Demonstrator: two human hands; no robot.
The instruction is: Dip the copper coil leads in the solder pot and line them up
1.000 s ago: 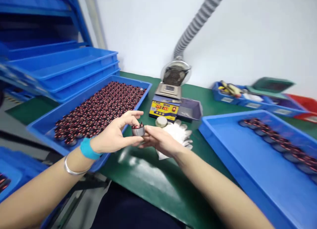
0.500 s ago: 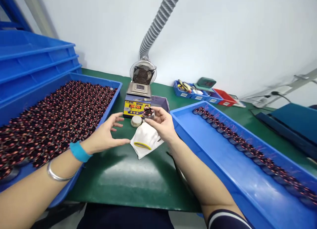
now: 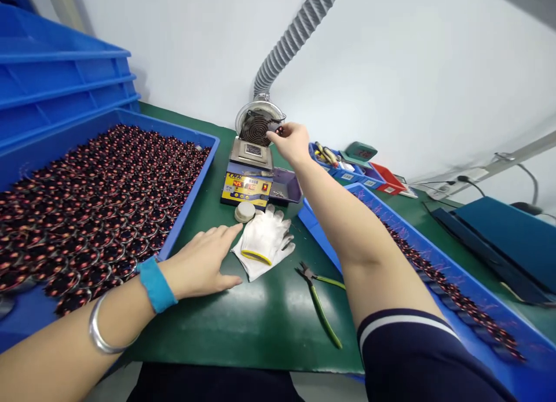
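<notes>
My right hand (image 3: 296, 142) is raised above the back of the yellow-fronted solder pot (image 3: 247, 187). Pinched in its fingertips is a small round motor part with copper windings (image 3: 278, 131), mostly covered by the fingers, in front of the fume hood (image 3: 260, 121). Low over the green table, my left hand (image 3: 202, 263) is open and empty, fingers stretched forward. Just beyond its fingertips are a small round tin (image 3: 244, 211) and a pair of white gloves (image 3: 263, 240). Side cutters with green handles (image 3: 321, 306) lie to the right of the gloves.
At left a blue tray (image 3: 191, 208) is packed with many such motor parts, with stacked blue trays (image 3: 65, 72) behind. Another blue tray (image 3: 319, 231) at right holds a row of them. Small tool bins (image 3: 351, 175) and a grey duct (image 3: 295, 37) are at the back.
My right hand has moved up and away with the motor part, from in front of the solder pot to the hood. My left hand has come slightly nearer and lower. The cutters now show fully.
</notes>
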